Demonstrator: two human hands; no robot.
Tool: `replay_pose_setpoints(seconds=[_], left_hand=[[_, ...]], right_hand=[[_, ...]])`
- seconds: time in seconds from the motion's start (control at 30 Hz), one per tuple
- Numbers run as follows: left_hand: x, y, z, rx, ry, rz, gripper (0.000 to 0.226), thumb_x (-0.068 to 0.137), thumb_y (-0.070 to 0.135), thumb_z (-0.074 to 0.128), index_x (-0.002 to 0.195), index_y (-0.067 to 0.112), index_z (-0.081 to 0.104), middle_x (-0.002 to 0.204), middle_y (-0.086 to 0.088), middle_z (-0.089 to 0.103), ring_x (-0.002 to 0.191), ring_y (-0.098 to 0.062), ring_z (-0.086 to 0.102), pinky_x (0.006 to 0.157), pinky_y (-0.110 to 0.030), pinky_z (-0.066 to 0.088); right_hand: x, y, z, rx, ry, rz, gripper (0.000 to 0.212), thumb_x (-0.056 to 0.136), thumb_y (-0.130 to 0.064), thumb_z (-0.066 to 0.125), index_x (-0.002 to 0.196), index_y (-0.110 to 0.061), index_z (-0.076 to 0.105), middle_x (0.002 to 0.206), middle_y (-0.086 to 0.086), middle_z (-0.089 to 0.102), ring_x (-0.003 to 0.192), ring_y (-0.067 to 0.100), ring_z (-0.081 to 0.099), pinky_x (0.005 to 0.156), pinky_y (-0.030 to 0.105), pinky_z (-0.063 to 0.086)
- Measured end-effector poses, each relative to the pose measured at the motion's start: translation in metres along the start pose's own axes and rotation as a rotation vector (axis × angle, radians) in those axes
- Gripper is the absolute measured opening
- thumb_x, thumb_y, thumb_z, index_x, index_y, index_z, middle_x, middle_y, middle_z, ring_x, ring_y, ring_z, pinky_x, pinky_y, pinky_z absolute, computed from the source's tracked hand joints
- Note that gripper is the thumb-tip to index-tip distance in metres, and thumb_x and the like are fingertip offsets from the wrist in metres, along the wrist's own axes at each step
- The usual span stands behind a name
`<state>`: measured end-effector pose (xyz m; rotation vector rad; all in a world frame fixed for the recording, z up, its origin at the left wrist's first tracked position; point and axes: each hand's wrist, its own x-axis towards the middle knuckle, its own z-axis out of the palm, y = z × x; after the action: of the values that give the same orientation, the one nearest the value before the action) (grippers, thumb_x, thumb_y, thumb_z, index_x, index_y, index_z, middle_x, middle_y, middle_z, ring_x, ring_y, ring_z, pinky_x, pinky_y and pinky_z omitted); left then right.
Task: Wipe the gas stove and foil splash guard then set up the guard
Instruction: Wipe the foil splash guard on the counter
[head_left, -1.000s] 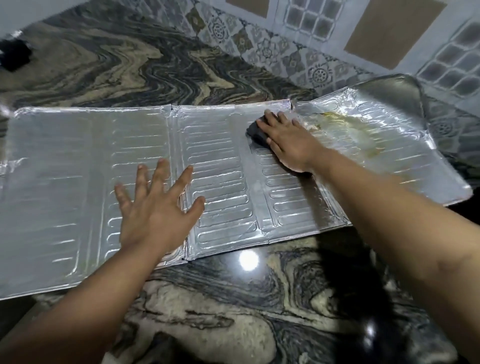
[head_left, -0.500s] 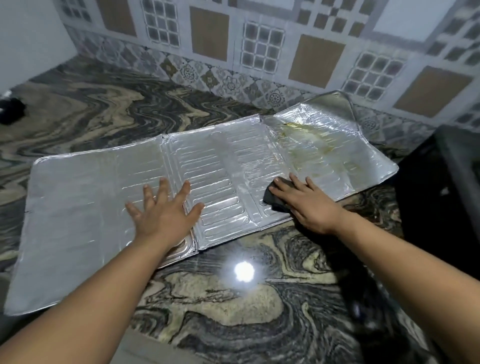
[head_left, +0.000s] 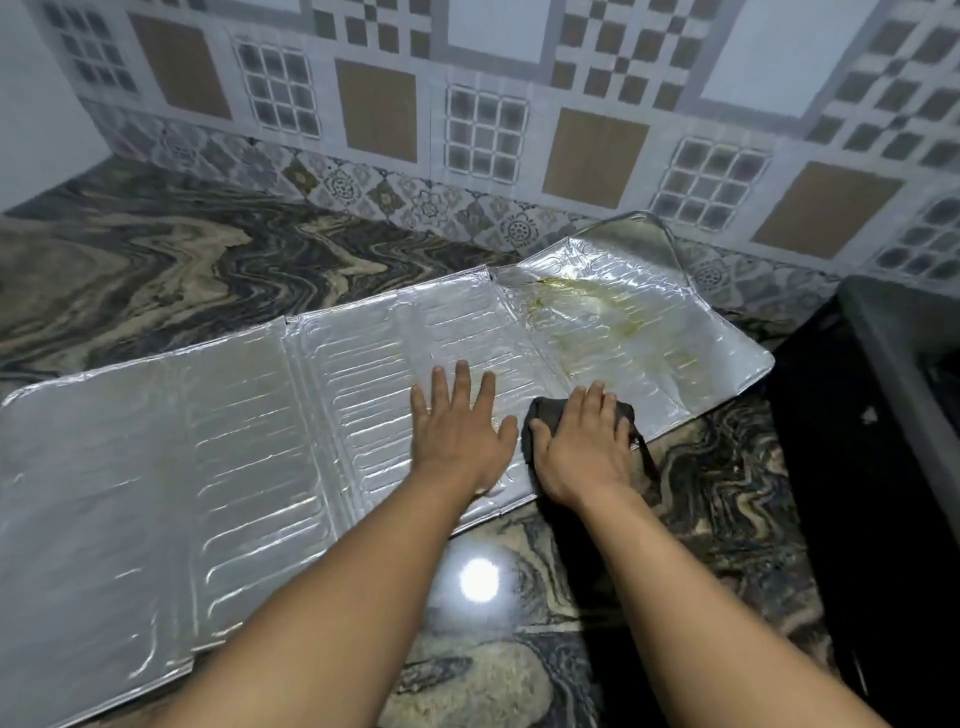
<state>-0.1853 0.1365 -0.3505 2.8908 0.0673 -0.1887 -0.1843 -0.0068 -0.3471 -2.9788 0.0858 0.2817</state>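
Guard location: the foil splash guard (head_left: 249, 447) is lying flat and unfolded on the marble counter (head_left: 519, 649), below the tiled wall (head_left: 597, 145).
Guard axis: its long axis is running from near-left to far-right; the far-right end panel is curling up against the wall.
Left hand: the left hand (head_left: 460, 434) is pressing flat on the middle panel, fingers spread, gripping nothing.
Right hand: the right hand (head_left: 584, 449) is lying palm-down on a dark cloth (head_left: 540, 415) at the guard's near edge, pinning rather than clenching it.
Soil: yellow-brown grease (head_left: 587, 306) is sitting on the right panel, beyond the cloth.
Risk, creasing: heavy strokes are likely denting or tearing the thin foil along its folds.
Risk, sliding: the sheet is likely skating if the left hand eases off.
Risk, smearing: the cloth is probably spreading grease onto clean panels.
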Motion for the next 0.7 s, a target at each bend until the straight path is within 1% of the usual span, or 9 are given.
replay_pose_setpoints(seconds=[0.07,0.23,0.5,0.63,0.7], left_hand=[[-0.001,-0.003,0.011,0.049,0.024,0.001,0.072,0.094,0.062,0.011,0.156,0.031,-0.003,0.165,-0.002,-0.012,0.15,-0.029,-0.016,0.118,-0.056,-0.01],[0.001,-0.002,0.015,0.051,0.061,0.005,0.071,0.093,0.062,0.009,0.156,0.032,-0.007,0.165,-0.001,-0.014,0.15,-0.028,-0.019,0.117,-0.057,-0.011],[0.0,-0.001,0.015,0.046,0.067,-0.025,0.071,0.091,0.063,0.008,0.154,0.037,-0.011,0.164,0.002,-0.018,0.149,-0.025,-0.024,0.118,-0.054,-0.01],[-0.001,0.001,0.013,0.054,0.08,-0.041,0.07,0.09,0.066,0.006,0.153,0.041,-0.013,0.163,0.004,-0.019,0.149,-0.024,-0.024,0.119,-0.054,-0.008],[-0.003,0.002,0.013,0.054,0.091,-0.052,0.07,0.09,0.067,0.007,0.152,0.042,-0.013,0.163,0.004,-0.018,0.149,-0.024,-0.022,0.119,-0.053,-0.007]], right_hand=[[0.014,0.004,-0.002,-0.039,-0.014,-0.066,0.075,0.1,-0.051,0.015,0.154,-0.003,-0.006,0.162,0.016,-0.015,0.149,0.03,-0.015,0.121,0.046,-0.007],[0.066,0.0,-0.01,-0.087,-0.009,-0.224,0.072,0.101,-0.05,0.013,0.155,-0.006,-0.005,0.163,0.014,-0.015,0.15,0.029,-0.015,0.121,0.045,-0.007],[0.176,-0.041,-0.025,-0.111,0.001,-0.313,0.07,0.101,-0.048,0.013,0.155,-0.006,-0.003,0.163,0.014,-0.012,0.15,0.03,-0.013,0.121,0.046,-0.006],[0.216,-0.044,-0.036,-0.104,0.016,-0.37,0.068,0.102,-0.048,0.013,0.156,-0.008,0.0,0.164,0.012,-0.008,0.15,0.03,-0.009,0.121,0.048,-0.003],[0.23,-0.039,-0.041,-0.102,0.027,-0.376,0.067,0.102,-0.048,0.014,0.156,-0.01,0.002,0.164,0.01,-0.007,0.15,0.028,-0.011,0.121,0.048,-0.002]])
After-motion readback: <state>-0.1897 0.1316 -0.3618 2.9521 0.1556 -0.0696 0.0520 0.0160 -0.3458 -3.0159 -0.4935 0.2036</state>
